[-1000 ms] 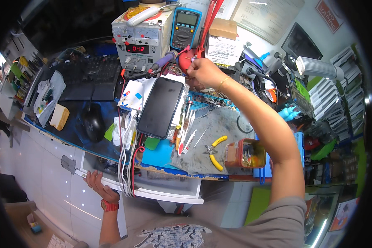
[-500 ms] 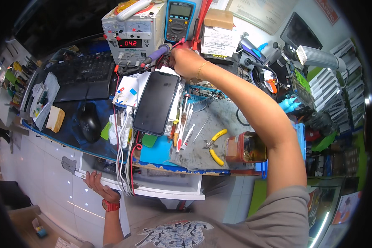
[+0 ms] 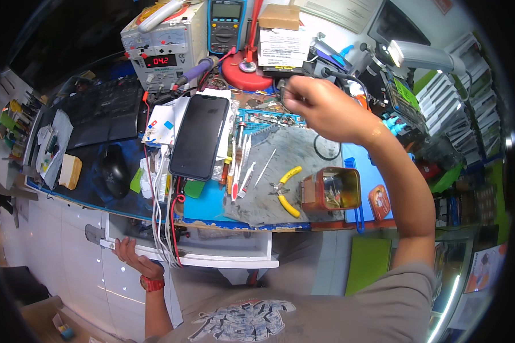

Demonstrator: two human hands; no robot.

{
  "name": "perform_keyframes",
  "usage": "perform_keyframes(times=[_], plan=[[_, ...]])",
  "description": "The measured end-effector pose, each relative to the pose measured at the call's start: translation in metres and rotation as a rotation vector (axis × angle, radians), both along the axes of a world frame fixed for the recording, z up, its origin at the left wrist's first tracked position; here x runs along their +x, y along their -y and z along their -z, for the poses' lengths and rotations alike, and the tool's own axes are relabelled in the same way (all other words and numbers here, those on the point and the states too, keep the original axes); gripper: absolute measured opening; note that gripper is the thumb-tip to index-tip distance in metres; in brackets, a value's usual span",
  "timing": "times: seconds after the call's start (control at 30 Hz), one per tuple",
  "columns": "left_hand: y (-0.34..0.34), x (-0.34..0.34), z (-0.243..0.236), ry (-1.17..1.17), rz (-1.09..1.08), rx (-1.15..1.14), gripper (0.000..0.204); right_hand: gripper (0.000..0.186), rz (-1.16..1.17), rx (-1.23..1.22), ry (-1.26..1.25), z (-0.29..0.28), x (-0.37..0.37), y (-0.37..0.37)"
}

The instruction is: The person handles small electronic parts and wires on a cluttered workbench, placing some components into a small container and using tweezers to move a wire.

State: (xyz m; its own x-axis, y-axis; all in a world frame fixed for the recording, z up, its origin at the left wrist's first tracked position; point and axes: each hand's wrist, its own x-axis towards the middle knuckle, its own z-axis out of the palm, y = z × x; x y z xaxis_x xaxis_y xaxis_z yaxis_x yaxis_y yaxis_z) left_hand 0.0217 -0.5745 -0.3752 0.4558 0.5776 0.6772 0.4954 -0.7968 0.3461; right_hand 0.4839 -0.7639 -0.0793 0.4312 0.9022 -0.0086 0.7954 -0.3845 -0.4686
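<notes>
My left hand point(image 3: 137, 260) grips the front edge of a pulled-out white drawer point(image 3: 212, 256) below the bench, near its left end. Raised over the back of the bench, my right hand point(image 3: 323, 106) has its fingers curled together; whatever they may hold is hidden. Beneath it lies a blue tray of small parts point(image 3: 269, 118). A round red base point(image 3: 245, 74) shows just left of that hand. The dark-screened smartphone point(image 3: 200, 137) rests on papers in the middle of the bench.
Yellow-handled cutters point(image 3: 285, 191) and an open-topped tin point(image 3: 332, 188) sit on a grey mat. A power supply point(image 3: 163, 51) and a blue multimeter point(image 3: 225, 26) stand behind. Cables point(image 3: 165, 234) hang across the drawer. At left lie a mouse point(image 3: 114, 171) and keyboard point(image 3: 103, 108).
My right hand has moved right and toward me from beside the multimeter, uncovering the red base. My left hand stays on the drawer. The whole view has shifted slightly.
</notes>
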Motion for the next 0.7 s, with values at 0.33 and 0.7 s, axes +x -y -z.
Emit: perform_keyframes(times=[0.33,0.7], plan=[[-0.001,0.0,-0.005,-0.02,0.01,0.005,0.048,0.017,0.113,0.014,0.211,0.013,0.001,0.07],[0.001,-0.001,-0.009,-0.05,-0.006,-0.006,0.05,0.023,-0.019,-0.242,0.44,0.077,0.034,0.007]])
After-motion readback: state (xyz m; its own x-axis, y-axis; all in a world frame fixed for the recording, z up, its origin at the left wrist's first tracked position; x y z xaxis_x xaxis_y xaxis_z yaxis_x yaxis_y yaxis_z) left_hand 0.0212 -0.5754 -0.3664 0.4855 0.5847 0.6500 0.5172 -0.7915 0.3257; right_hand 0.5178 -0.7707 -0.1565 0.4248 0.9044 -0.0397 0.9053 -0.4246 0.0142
